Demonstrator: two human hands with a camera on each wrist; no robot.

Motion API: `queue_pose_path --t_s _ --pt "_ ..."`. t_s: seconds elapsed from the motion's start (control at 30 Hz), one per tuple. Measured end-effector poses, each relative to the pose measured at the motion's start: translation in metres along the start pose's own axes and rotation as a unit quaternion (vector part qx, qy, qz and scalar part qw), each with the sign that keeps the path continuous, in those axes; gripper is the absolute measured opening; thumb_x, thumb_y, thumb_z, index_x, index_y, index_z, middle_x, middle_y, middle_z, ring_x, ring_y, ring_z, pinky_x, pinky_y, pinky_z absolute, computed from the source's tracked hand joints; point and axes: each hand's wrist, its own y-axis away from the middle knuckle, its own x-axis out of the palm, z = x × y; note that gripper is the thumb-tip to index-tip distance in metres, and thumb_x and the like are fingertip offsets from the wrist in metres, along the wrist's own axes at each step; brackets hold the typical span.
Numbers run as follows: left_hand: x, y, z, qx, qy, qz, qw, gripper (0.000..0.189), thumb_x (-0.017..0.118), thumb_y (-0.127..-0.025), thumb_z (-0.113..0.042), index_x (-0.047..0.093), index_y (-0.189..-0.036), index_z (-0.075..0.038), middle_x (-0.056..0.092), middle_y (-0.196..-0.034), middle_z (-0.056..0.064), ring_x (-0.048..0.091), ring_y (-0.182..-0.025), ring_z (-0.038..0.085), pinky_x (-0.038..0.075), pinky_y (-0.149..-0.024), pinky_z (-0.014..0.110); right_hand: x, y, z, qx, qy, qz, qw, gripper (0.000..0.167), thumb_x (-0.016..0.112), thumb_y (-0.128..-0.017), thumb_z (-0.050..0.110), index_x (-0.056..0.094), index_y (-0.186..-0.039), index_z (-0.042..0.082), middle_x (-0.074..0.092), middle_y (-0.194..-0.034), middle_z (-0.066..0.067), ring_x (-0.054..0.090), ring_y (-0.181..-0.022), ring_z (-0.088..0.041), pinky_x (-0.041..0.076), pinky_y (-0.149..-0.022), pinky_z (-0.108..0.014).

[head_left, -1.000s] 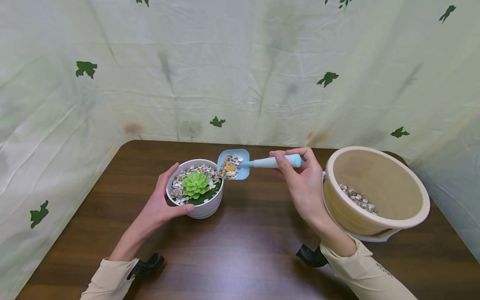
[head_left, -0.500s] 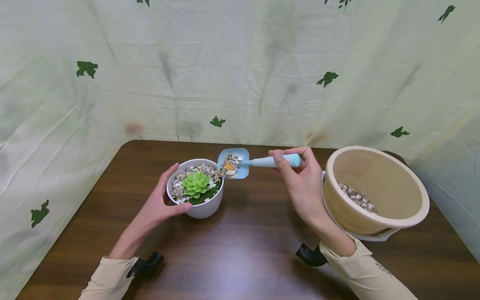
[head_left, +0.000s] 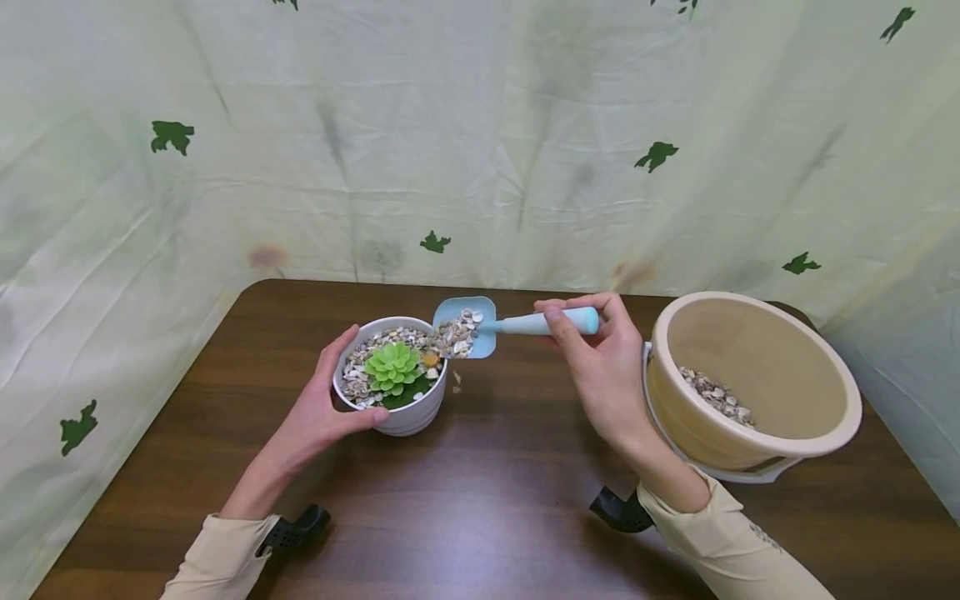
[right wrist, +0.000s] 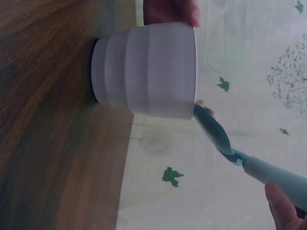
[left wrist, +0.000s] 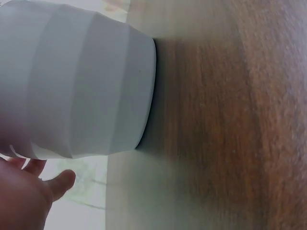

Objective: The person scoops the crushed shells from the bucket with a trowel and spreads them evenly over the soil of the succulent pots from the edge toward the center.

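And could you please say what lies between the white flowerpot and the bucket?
In the head view, the blue scoop and the right hand gripping it.

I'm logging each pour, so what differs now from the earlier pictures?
The orange piece moved left off the scoop into the white pot; small fragments now show outside its rim. The left hand still holds the pot, the right hand the scoop.
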Motion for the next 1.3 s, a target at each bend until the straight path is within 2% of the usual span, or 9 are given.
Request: queue_pose_path --t_s 0.17,0.27,0.5,0.77,0.87,0.97,1.03,1.17,1.3 --pt "-0.0017 0.0017 -0.0013 -0.008 0.024 0.013 0.9996 0.102 0.079 -0.079 -0.011 0.015 -0.158 -0.022 0.019 -0.158 0.007 0.024 -0.139 0.027 0.03 -0.103 0.027 0.0 -0.0001 -0.0002 0.003 -0.002 -0.003 1.0 0.03 0.071 -0.091 0.015 0.051 -0.107 -0.001 0.07 -0.107 -0.017 0.067 -0.101 -0.03 0.054 -0.083 -0.042" --pt "-0.0015 0.0015 -0.0012 -0.007 0.024 0.012 0.9996 0.102 0.079 -0.079 -0.012 0.016 -0.158 -0.021 0.02 -0.157 0.008 0.025 -0.139 0.027 0.03 -0.099 0.02 -0.0001 -0.0004 -0.0004 0.003 0.0 -0.003 1.0 0.03 0.071 -0.091 0.015 0.052 -0.107 -0.001 0.07 -0.107 -0.017 0.068 -0.1 -0.03 0.054 -0.082 -0.043" --pt "0.0004 0.0011 0.001 -0.001 0.017 -0.005 0.9998 0.105 0.082 -0.076 -0.01 0.017 -0.157 -0.025 0.023 -0.156 0.006 0.028 -0.137 0.026 0.028 -0.101 0.026 0.0003 -0.0006 -0.0004 0.0 -0.001 -0.005 1.0 0.029 0.071 -0.091 0.014 0.052 -0.106 -0.002 0.07 -0.107 -0.017 0.068 -0.1 -0.03 0.054 -0.081 -0.042" --pt "0.0018 0.0012 0.0009 0.005 -0.01 -0.01 0.9999 0.106 0.084 -0.075 -0.015 0.018 -0.157 -0.024 0.022 -0.155 0.007 0.026 -0.137 0.029 0.025 -0.105 0.053 0.0012 -0.0006 -0.0003 -0.002 0.002 -0.008 1.0 0.029 0.071 -0.091 0.014 0.052 -0.106 -0.001 0.07 -0.107 -0.016 0.067 -0.102 -0.03 0.055 -0.08 -0.041" --pt "0.0004 0.0023 0.0008 0.003 0.013 -0.002 0.9999 0.103 0.081 -0.077 -0.012 0.017 -0.158 -0.025 0.019 -0.157 0.007 0.024 -0.138 0.028 0.027 -0.107 0.039 0.0017 -0.0004 0.0003 -0.003 0.008 -0.009 0.9999 0.029 0.072 -0.09 0.014 0.052 -0.105 -0.001 0.071 -0.107 -0.016 0.068 -0.1 -0.029 0.055 -0.08 -0.04" --pt "-0.0001 0.003 0.0009 0.007 0.036 0.001 0.9993 0.101 0.078 -0.079 -0.009 0.018 -0.158 -0.025 0.02 -0.157 0.008 0.026 -0.137 0.027 0.03 -0.101 0.02 0.0024 -0.0001 0.0015 -0.008 0.018 -0.007 0.9998 0.03 0.073 -0.09 0.014 0.053 -0.105 -0.001 0.071 -0.106 -0.015 0.069 -0.096 -0.029 0.055 -0.079 -0.038" --pt "0.0002 0.0028 0.0011 0.011 0.038 -0.004 0.9992 0.101 0.079 -0.078 -0.009 0.018 -0.157 -0.026 0.022 -0.157 0.007 0.028 -0.137 0.026 0.03 -0.099 0.016 0.003 0.0001 0.0027 -0.012 0.023 -0.006 0.9997 0.03 0.073 -0.09 0.014 0.053 -0.105 -0.001 0.071 -0.106 -0.014 0.069 -0.094 -0.03 0.055 -0.079 -0.038" --pt "0.0027 0.0012 0.0015 0.015 0.014 -0.022 0.9995 0.105 0.083 -0.076 -0.01 0.018 -0.156 -0.03 0.024 -0.155 0.006 0.029 -0.135 0.025 0.029 -0.103 0.029 0.0039 0.0004 0.0052 -0.02 0.032 -0.004 0.9993 0.03 0.073 -0.089 0.013 0.053 -0.105 -0.001 0.071 -0.106 -0.014 0.068 -0.093 -0.031 0.055 -0.079 -0.037" --pt "0.0043 0.0003 0.0023 0.019 -0.023 -0.032 0.999 0.107 0.086 -0.073 -0.015 0.02 -0.157 -0.023 0.022 -0.152 0.008 0.026 -0.135 0.027 0.027 -0.104 0.048 0.0049 0.0011 0.006 -0.024 0.035 -0.002 0.9991 0.029 0.073 -0.089 0.013 0.053 -0.105 -0.001 0.071 -0.105 -0.013 0.069 -0.092 -0.029 0.056 -0.078 -0.037"
